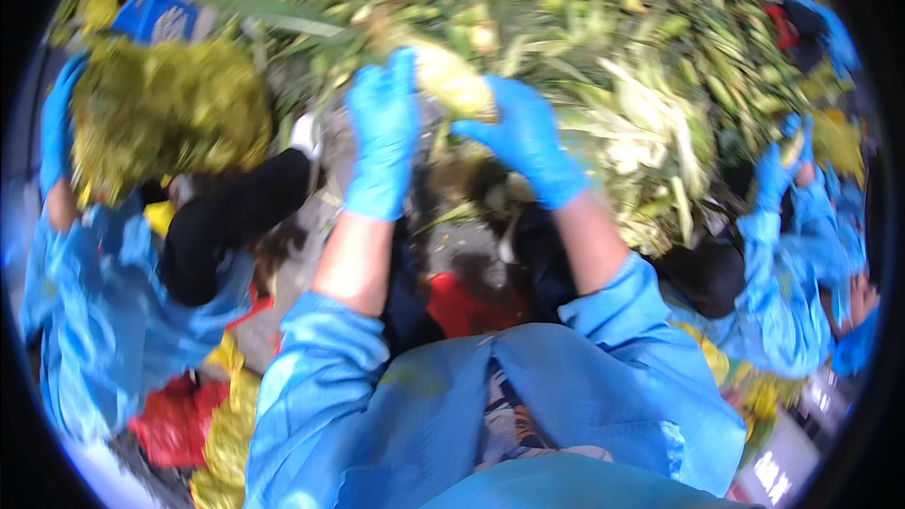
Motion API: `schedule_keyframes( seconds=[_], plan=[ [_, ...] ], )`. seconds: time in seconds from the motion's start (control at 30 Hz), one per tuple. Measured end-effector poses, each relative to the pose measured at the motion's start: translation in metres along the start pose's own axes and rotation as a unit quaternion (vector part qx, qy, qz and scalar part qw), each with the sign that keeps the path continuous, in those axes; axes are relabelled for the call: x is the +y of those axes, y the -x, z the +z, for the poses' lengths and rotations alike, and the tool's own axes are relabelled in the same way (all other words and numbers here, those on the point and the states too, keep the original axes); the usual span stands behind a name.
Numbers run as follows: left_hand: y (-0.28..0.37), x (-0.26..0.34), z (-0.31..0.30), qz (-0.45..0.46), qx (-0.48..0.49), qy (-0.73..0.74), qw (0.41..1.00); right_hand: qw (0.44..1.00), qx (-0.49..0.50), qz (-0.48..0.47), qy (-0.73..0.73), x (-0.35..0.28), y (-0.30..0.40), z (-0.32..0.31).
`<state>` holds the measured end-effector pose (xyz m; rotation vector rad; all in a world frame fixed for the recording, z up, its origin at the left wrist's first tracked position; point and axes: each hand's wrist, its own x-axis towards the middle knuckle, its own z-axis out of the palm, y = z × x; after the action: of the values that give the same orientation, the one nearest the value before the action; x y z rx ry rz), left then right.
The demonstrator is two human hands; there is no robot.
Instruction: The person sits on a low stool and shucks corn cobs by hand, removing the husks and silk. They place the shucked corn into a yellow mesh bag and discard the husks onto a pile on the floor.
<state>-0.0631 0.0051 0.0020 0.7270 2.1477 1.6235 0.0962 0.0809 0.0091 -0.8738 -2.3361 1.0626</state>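
Note:
An ear of corn with pale yellow kernels or inner husk is held out between my two blue-gloved hands, blurred by motion. My left hand has its fingers at the upper left end of the ear, and its exact grip is partly hidden. The lower right end lies between the thumb and fingers of my right hand. Beyond the hands spreads a heap of green corn ears and husks. Pale stripped husks lie to the right of my right hand.
At left, a co-worker's gloved hand touches a full yellow mesh sack. Behind it is a blue bag. On the right another co-worker's gloved hand holds an ear. Something red sits below my arms; a red bag lies lower left.

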Motion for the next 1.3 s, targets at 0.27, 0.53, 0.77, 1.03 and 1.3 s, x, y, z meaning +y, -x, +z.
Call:
schedule_keyframes(
  seconds=[0.27, 0.53, 0.77, 1.03, 1.3],
  plan=[
    [-0.006, -0.023, -0.002, -0.283, -0.075, 0.482, 0.825, 1.0, -0.002, -0.019, 0.018, 0.028, -0.004, 0.01],
    [0.017, -0.029, 0.02, -0.278, -0.163, 0.386, 0.864, 0.98, 0.089, -0.063, -0.167, 0.002, -0.005, 0.003],
    [0.031, -0.013, 0.039, -0.303, -0.199, 0.379, 0.851, 0.969, 0.188, 0.011, -0.159, 0.018, -0.005, 0.026],
    [0.045, 0.01, 0.053, -0.264, -0.202, 0.351, 0.876, 0.971, 0.19, 0.073, -0.126, 0.025, -0.005, 0.014],
    [0.062, 0.035, 0.05, -0.191, -0.28, 0.38, 0.861, 0.721, 0.237, 0.265, -0.595, 0.052, -0.017, -0.032]
  ],
)
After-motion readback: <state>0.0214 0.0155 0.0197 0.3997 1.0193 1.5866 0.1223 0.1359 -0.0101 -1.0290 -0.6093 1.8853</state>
